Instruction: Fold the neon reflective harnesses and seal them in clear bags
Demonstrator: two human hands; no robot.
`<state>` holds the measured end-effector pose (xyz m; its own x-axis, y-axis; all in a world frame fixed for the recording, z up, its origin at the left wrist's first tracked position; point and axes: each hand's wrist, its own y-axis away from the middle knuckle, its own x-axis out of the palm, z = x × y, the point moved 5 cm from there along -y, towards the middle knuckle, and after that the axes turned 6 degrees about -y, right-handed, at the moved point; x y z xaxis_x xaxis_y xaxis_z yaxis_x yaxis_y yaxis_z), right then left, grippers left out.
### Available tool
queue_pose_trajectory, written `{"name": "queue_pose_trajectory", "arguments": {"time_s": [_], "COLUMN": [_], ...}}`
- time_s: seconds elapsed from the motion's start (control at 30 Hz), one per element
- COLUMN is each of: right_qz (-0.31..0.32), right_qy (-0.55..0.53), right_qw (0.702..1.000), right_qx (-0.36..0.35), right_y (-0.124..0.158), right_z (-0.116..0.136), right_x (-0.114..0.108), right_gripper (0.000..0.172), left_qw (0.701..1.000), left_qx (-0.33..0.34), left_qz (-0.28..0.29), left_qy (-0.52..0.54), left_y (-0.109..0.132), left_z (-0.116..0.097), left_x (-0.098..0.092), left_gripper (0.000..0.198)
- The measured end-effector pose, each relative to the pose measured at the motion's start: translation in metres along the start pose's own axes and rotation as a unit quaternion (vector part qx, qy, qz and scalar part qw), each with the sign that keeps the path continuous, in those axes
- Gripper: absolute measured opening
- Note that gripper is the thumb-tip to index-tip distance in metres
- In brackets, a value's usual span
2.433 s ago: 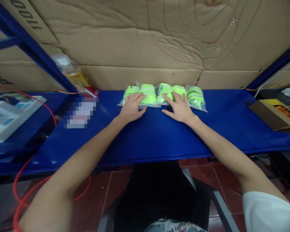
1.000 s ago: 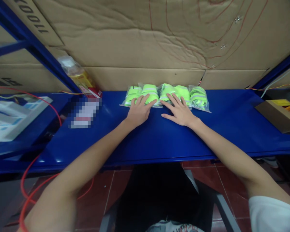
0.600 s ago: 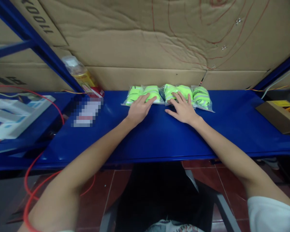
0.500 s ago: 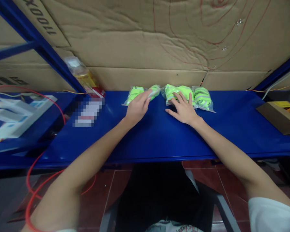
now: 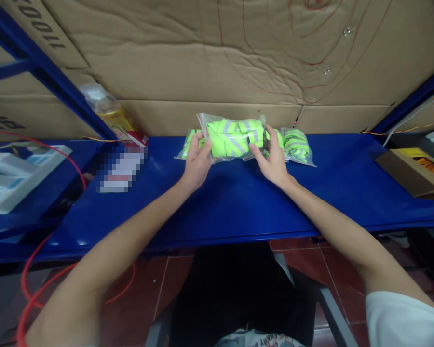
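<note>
Between my hands is a clear plastic bag of neon-yellow reflective straps (image 5: pixel 235 137), held up off the blue bench with its broad face toward me. My left hand (image 5: pixel 198 159) pinches the bag's left end, near the zip edge. On the right end, my right hand (image 5: pixel 273 156) is closed with the thumb in front and the fingers behind. Partly hidden behind my left hand lies another bag of neon straps (image 5: pixel 186 144). To the right of my right hand rests one more such bag (image 5: pixel 297 144), and a bit of neon material shows beside it.
The blue bench (image 5: pixel 217 207) backs onto a cardboard wall (image 5: pixel 166 72). A bottle with yellow contents (image 5: pixel 110 113) stands at the left beside a blurred-out patch. An open cardboard box (image 5: pixel 412 168) is at the right. A red hose (image 5: pixel 25 284) loops at lower left.
The bag has been lifted and turned broadside between both hands. My right hand, spread over the bags before, now grips its right end. The view has shifted slightly.
</note>
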<state>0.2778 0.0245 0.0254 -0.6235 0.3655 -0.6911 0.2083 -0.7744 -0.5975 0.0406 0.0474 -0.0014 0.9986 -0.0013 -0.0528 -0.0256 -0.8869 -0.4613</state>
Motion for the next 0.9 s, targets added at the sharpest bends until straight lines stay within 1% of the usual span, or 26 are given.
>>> {"name": "queue_pose_trajectory", "arguments": {"time_s": [0.07,0.17,0.27,0.33,0.37,0.43,0.5,0.57,0.63,0.7,0.77,0.83,0.9], "right_qz": [-0.028,-0.036,-0.022,-0.039,-0.053,-0.06,-0.016,0.042,0.068,0.063,0.051,0.043,0.048], "right_qy": [-0.007,0.017,0.043,0.051,0.048,0.021,-0.02,-0.057,-0.076,-0.081,-0.072,-0.054,-0.042], "right_qw": [1.0,0.999,0.999,0.998,0.997,0.998,0.998,0.994,0.99,0.99,0.991,0.992,0.99], "right_qx": [-0.002,-0.01,-0.006,0.002,0.003,-0.012,-0.05,-0.086,-0.099,-0.097,-0.097,-0.105,-0.123], "right_y": [-0.002,-0.006,-0.008,-0.007,-0.006,-0.002,0.002,0.007,0.011,0.013,0.012,0.011,0.01], "right_z": [-0.003,-0.011,-0.02,-0.019,-0.016,-0.004,0.015,0.033,0.043,0.045,0.042,0.04,0.04], "right_x": [-0.004,-0.009,-0.012,-0.016,-0.018,-0.019,-0.012,-0.001,0.007,0.009,0.008,0.003,0.0], "right_gripper": [0.084,0.083,0.085,0.085,0.082,0.066,0.052,0.045,0.039,0.036,0.035,0.037,0.04], "left_qw": [1.0,0.999,0.999,0.999,0.998,0.998,0.999,1.0,0.998,0.998,0.999,0.996,0.993], "left_qx": [-0.018,-0.035,-0.037,-0.042,-0.046,-0.047,-0.033,-0.006,0.022,0.026,-0.003,-0.043,-0.063], "left_qz": [0.012,0.021,-0.002,-0.022,-0.029,-0.033,-0.018,-0.001,0.004,0.014,0.043,0.074,0.096], "left_qy": [0.018,0.007,0.003,0.006,0.01,0.015,0.005,-0.024,-0.053,-0.058,-0.027,0.011,0.029], "left_y": [0.0,0.001,0.002,0.003,0.005,0.009,0.014,0.019,0.022,0.024,0.023,0.023,0.023], "left_z": [0.003,0.003,0.0,-0.001,-0.002,-0.006,-0.014,-0.024,-0.032,-0.035,-0.032,-0.027,-0.023], "left_x": [0.001,0.0,-0.003,-0.002,-0.001,0.003,0.009,0.015,0.018,0.019,0.022,0.026,0.028], "left_gripper": [0.052,0.049,0.047,0.047,0.047,0.045,0.041,0.037,0.032,0.029,0.03,0.035,0.038]}}
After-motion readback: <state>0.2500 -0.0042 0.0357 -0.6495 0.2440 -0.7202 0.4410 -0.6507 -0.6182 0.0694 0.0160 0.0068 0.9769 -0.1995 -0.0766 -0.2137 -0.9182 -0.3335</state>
